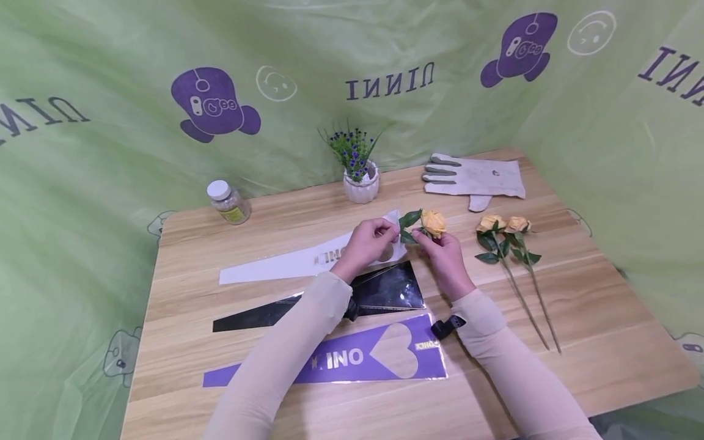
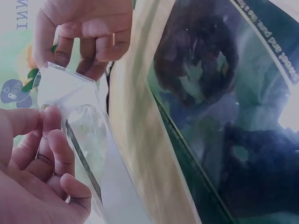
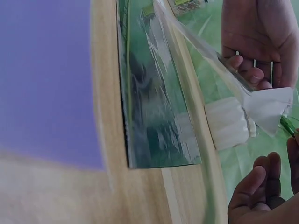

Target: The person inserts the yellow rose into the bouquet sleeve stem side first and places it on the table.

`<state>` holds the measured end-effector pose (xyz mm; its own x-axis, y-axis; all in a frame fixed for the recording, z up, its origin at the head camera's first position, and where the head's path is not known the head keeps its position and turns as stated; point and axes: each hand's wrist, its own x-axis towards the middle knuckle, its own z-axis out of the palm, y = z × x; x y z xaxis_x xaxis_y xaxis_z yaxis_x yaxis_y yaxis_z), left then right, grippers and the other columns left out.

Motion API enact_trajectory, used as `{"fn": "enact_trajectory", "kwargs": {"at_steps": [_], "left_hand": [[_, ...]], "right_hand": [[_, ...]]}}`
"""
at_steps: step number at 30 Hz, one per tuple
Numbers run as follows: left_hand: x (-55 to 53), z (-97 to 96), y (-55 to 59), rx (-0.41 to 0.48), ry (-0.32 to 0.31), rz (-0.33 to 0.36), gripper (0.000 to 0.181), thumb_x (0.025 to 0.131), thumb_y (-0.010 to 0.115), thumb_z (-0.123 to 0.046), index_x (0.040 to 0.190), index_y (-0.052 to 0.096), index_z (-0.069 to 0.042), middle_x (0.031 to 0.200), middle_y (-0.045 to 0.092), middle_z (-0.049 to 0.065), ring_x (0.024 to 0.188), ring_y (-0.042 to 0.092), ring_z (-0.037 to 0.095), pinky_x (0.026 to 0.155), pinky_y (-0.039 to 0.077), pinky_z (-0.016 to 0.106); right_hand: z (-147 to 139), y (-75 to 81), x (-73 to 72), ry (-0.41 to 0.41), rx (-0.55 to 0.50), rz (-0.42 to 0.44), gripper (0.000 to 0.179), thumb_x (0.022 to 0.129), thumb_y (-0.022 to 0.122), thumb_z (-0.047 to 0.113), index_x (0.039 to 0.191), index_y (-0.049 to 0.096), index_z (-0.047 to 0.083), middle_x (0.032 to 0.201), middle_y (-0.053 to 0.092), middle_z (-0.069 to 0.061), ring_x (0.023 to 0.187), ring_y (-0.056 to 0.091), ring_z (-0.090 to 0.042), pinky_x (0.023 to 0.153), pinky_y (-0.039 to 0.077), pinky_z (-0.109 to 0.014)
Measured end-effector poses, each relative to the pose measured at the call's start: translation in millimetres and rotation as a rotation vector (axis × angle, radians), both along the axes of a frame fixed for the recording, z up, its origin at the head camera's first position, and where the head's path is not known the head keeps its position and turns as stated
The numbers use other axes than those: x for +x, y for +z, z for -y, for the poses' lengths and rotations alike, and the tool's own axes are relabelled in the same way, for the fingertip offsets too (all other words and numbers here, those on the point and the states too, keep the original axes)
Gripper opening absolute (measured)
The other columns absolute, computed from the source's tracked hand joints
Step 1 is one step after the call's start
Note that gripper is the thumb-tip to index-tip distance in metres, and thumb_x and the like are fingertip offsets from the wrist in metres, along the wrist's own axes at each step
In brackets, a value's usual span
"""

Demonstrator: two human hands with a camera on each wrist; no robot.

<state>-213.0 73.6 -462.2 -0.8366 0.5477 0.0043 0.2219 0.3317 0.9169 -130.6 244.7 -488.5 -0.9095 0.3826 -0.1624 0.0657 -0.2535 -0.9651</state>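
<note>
In the head view my left hand [image 1: 367, 243] pinches the wide end of a white, partly clear flower sleeve [image 1: 269, 266]. An artificial yellow rose [image 1: 434, 223] with green leaves is at that end, held by my right hand [image 1: 447, 260] just below the bloom. Its dark stem [image 2: 84, 161] runs inside the sleeve in the left wrist view. From the right wrist view, the sleeve's white mouth [image 3: 270, 105] lies between both hands. Beside it, nearer me, lie a black sleeve [image 1: 393, 290] and a purple sleeve [image 1: 371, 342] with a heart window.
Two more yellow roses [image 1: 491, 224] lie on the right of the wooden table [image 1: 599, 342]. Behind them is a grey-white glove [image 1: 484, 176]. A white pot [image 1: 361, 188] of small blue flowers and a white-capped jar [image 1: 233, 209] stand along the back edge, before a green curtain.
</note>
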Motion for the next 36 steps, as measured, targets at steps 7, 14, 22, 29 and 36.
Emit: {"fn": "enact_trajectory", "kwargs": {"at_steps": [7, 14, 22, 29, 36], "left_hand": [[3.7, 0.5, 6.6, 0.001, -0.01, -0.006, 0.023, 0.103, 0.062, -0.03, 0.1, 0.074, -0.01, 0.086, 0.071, -0.003, 0.082, 0.064, 0.014, 0.078, 0.05, 0.029], [4.7, 2.7, 11.8, -0.002, -0.003, -0.005, 0.021, 0.102, 0.063, -0.028, 0.099, 0.074, -0.01, 0.085, 0.071, -0.003, 0.081, 0.063, 0.014, 0.079, 0.05, 0.029], [5.8, 4.1, 17.7, -0.03, -0.023, -0.02, 0.02, 0.102, 0.062, -0.025, 0.102, 0.075, -0.01, 0.086, 0.071, -0.004, 0.08, 0.063, 0.014, 0.076, 0.05, 0.028], [6.4, 7.2, 23.2, -0.034, -0.032, -0.021, 0.019, 0.101, 0.063, -0.021, 0.105, 0.075, -0.008, 0.088, 0.071, -0.002, 0.081, 0.063, 0.014, 0.077, 0.05, 0.027], [8.4, 7.2, 23.0, -0.061, -0.045, -0.045, 0.019, 0.101, 0.064, -0.022, 0.104, 0.075, -0.008, 0.09, 0.07, -0.002, 0.082, 0.062, 0.013, 0.079, 0.05, 0.026]], "right_hand": [[-8.9, 4.5, 4.0, 0.133, -0.004, -0.025, 0.042, 0.098, 0.07, 0.035, 0.125, 0.064, 0.003, 0.11, 0.068, -0.001, 0.094, 0.06, -0.016, 0.089, 0.047, -0.037], [-20.8, 10.8, 3.6, 0.306, -0.093, -0.083, 0.073, 0.104, 0.023, 0.066, 0.145, 0.047, 0.01, 0.124, 0.063, -0.003, 0.111, 0.054, -0.023, 0.087, 0.043, -0.04], [-25.1, 14.4, 3.8, 0.366, -0.055, -0.057, 0.051, 0.106, 0.038, 0.055, 0.137, 0.053, 0.016, 0.123, 0.058, -0.004, 0.115, 0.051, -0.026, 0.097, 0.039, -0.048], [-28.0, 17.2, 4.2, 0.454, 0.099, 0.038, 0.064, 0.108, 0.046, 0.043, 0.142, 0.047, -0.011, 0.122, 0.063, -0.005, 0.114, 0.057, -0.021, 0.102, 0.043, -0.048], [-25.3, 18.5, 2.9, 0.417, 0.189, 0.102, 0.059, 0.105, 0.055, 0.04, 0.139, 0.052, -0.009, 0.121, 0.063, -0.004, 0.117, 0.054, -0.028, 0.099, 0.046, -0.044]]}}
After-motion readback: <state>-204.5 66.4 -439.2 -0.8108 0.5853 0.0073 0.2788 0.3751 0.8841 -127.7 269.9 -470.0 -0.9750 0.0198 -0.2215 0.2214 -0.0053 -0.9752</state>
